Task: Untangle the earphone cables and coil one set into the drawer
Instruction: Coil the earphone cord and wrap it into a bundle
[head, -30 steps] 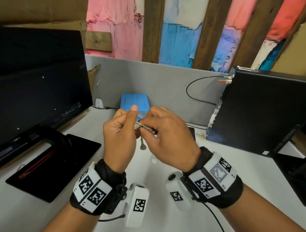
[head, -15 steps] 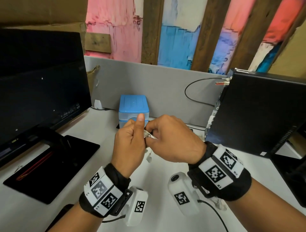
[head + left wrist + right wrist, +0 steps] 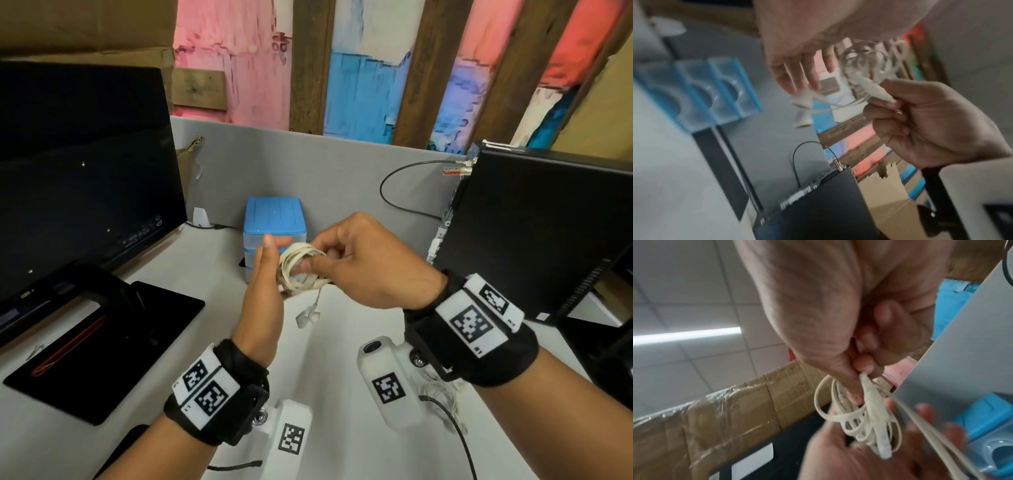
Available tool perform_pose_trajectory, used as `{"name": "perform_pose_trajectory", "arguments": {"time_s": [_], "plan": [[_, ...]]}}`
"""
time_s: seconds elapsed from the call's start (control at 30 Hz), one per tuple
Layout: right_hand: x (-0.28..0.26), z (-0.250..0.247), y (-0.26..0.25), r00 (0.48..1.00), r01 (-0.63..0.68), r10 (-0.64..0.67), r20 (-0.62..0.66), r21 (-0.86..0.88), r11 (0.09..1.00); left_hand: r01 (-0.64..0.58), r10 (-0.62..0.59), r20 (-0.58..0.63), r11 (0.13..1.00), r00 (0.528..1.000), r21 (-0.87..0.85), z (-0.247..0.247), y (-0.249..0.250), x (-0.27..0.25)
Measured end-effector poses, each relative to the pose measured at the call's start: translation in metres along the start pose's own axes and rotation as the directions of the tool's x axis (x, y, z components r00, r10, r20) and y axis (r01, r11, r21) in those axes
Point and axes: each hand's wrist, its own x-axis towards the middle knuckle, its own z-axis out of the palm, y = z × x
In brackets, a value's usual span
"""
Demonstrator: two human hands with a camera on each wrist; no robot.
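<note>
The worktop (image 3: 342,342) runs back to a partition panel (image 3: 308,171). Against that panel, near the middle, stands a small drawer unit (image 3: 274,219). To its left a monitor (image 3: 85,171) stands on its base (image 3: 102,342), with a rubber band (image 3: 68,349) lying on the base. To the right of the drawer unit stands a computer case (image 3: 531,233), and a cable (image 3: 394,192) loops from its rear along the panel. In front of the drawer unit, above the worktop, the left hand (image 3: 263,298) and the right hand (image 3: 370,263) meet, with the coiled earphone cable (image 3: 301,270) between them. The earbuds (image 3: 308,317) hang below the coil. A second tangle of cable (image 3: 442,394) lies on the worktop under the right wrist.
</note>
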Motion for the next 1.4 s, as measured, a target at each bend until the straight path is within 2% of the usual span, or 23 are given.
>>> {"name": "perform_pose_trajectory", "arguments": {"time_s": [0.03,0.07,0.13,0.2,0.23,0.37,0.5,0.57,0.63,0.7,0.73,0.8,0.9,1.07,1.2,1.4], "plan": [[0.001,-0.003,-0.001,1.000,0.006,-0.006,-0.010,0.036,0.999,0.120,-0.113,0.096,0.990,0.989,-0.075,0.000,0.000,0.000],[0.002,-0.006,-0.001,1.000,0.012,-0.010,-0.023,0.068,0.998,0.250,-0.223,0.187,0.959,0.957,-0.136,0.000,-0.001,-0.001],[0.004,-0.012,-0.002,0.998,0.023,-0.017,-0.060,0.107,0.994,0.485,-0.408,0.311,0.843,0.859,-0.234,-0.001,-0.003,-0.002],[0.003,-0.018,-0.002,0.996,0.029,-0.017,-0.085,0.140,0.990,0.592,-0.469,0.392,0.748,0.792,-0.301,-0.002,-0.003,-0.004],[0.002,-0.021,-0.001,0.996,0.031,-0.016,-0.093,0.165,0.986,0.608,-0.468,0.417,0.723,0.779,-0.326,-0.003,-0.002,-0.004],[-0.003,-0.029,0.004,0.995,0.021,0.004,-0.097,0.248,0.969,0.578,-0.367,0.495,0.717,0.788,-0.390,-0.010,-0.001,0.000],[-0.008,-0.035,0.008,0.999,0.020,-0.006,-0.043,0.316,0.949,0.559,-0.383,0.453,0.746,0.805,-0.362,-0.016,-0.008,0.006],[-0.012,-0.035,0.009,0.991,0.035,-0.070,0.110,0.292,0.956,0.541,-0.384,0.440,0.780,0.811,-0.315,-0.018,-0.010,0.007],[-0.017,-0.030,0.010,0.936,0.055,-0.131,0.328,0.231,0.971,0.500,-0.388,0.434,0.847,0.813,-0.180,-0.020,-0.011,0.007],[-0.021,-0.020,0.010,0.871,0.053,-0.106,0.480,0.124,0.991,0.468,-0.423,0.395,0.883,0.815,-0.021,-0.020,-0.010,0.006],[-0.021,-0.014,0.011,0.856,0.054,-0.077,0.511,0.060,0.997,0.462,-0.437,0.371,0.886,0.820,0.022,-0.020,-0.010,0.006],[-0.018,-0.003,0.016,0.871,0.046,-0.016,0.492,-0.049,0.998,0.452,-0.445,0.330,0.890,0.832,0.061,-0.019,-0.012,0.006],[-0.010,0.008,0.029,0.932,-0.076,0.112,0.344,-0.119,0.990,0.441,-0.440,0.298,0.895,0.847,0.067,-0.015,-0.015,0.005],[-0.002,0.012,0.042,0.945,-0.218,0.242,0.220,-0.126,0.968,0.484,-0.453,0.309,0.875,0.836,-0.029,-0.010,-0.014,0.006],[-0.002,0.015,0.048,0.943,-0.241,0.265,0.202,-0.138,0.961,0.388,-0.363,0.313,0.921,0.878,-0.020,-0.017,-0.017,0.009],[-0.001,0.022,0.053,0.950,-0.239,0.261,0.171,-0.138,0.961,0.218,-0.258,0.313,0.963,0.914,0.157,-0.016,-0.019,0.007]]}}
